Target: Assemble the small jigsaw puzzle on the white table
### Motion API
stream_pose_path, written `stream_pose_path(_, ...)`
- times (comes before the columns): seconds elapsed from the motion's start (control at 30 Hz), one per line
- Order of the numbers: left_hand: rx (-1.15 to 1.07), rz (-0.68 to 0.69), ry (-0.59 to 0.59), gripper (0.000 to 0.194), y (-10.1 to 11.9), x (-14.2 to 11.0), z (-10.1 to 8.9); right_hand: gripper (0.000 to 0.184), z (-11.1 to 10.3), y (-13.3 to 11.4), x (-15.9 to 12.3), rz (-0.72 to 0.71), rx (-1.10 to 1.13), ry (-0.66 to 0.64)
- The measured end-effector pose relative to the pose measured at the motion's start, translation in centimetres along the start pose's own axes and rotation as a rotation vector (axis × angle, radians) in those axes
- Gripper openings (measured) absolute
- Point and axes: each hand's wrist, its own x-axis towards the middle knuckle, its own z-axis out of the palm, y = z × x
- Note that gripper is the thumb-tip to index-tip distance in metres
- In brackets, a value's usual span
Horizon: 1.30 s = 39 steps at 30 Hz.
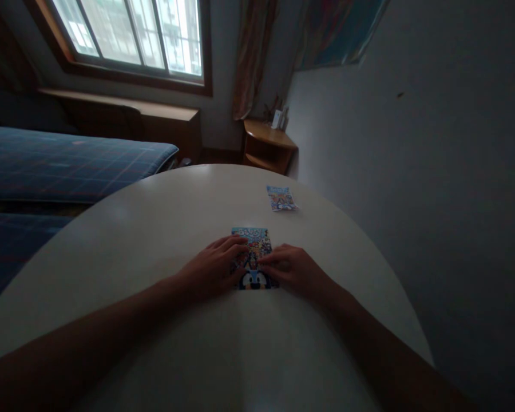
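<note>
A colourful cartoon picture (pixel 254 279) lies flat on the white table (pixel 175 212). It has a blue dog's face at its near edge and a patchy, speckled upper part that looks like a small jigsaw puzzle, though I cannot be sure. My left hand (pixel 217 266) rests over its left side, fingers stretched out and lying on the surface. On the right edge, my right hand (pixel 294 269) has thumb and forefinger pinched together near the picture's middle. Whatever is between those fingertips, if anything, is too small to make out.
Farther back on the table lies a similar printed paper sheet (pixel 282 198) with a curled corner. Beyond the round edge are a plaid mattress (pixel 77 163) at left and a wooden corner shelf (pixel 270 137). A wall (pixel 412 171) stands close on the right.
</note>
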Motion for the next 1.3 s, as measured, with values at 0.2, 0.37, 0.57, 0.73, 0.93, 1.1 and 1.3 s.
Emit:
stream_pose_path(0.2, 0.016, -0.004, 0.001, 0.036, 0.2, 0.1, -0.1, 0.017, 0.1, 0.3, 0.0, -0.008, -0.001, 0.005)
stream_pose_path(0.37, 0.020, -0.009, -0.006, 0.037, 0.2, 0.1, 0.0, 0.016, 0.1, 0.2, 0.0, 0.003, 0.008, -0.006)
stream_pose_path(0.57, 0.001, -0.012, 0.000, 0.037, 0.3, 0.1, -0.1, 0.015, 0.1, 0.1, 0.0, 0.002, -0.012, 0.000)
stream_pose_path(0.73, 0.001, -0.025, -0.018, 0.036, 0.4, 0.1, -0.3, 0.011, -0.7, 0.4, 0.1, -0.013, -0.061, 0.026)
stream_pose_path(0.93, 0.017, -0.020, -0.032, 0.035, 0.5, 0.1, -0.4, 0.017, -0.8, 0.8, 0.1, -0.024, -0.149, 0.132)
stream_pose_path(1.1, 0.017, -0.010, -0.017, 0.038, 0.5, 0.1, -0.4, 0.044, 0.4, 1.1, -0.2, -0.007, -0.234, 0.129)
stream_pose_path(1.3, 0.040, -0.027, -0.049, 0.043, 0.3, 0.1, -0.1, 0.053, 1.0, 1.6, -0.2, 0.061, -0.276, 0.065)
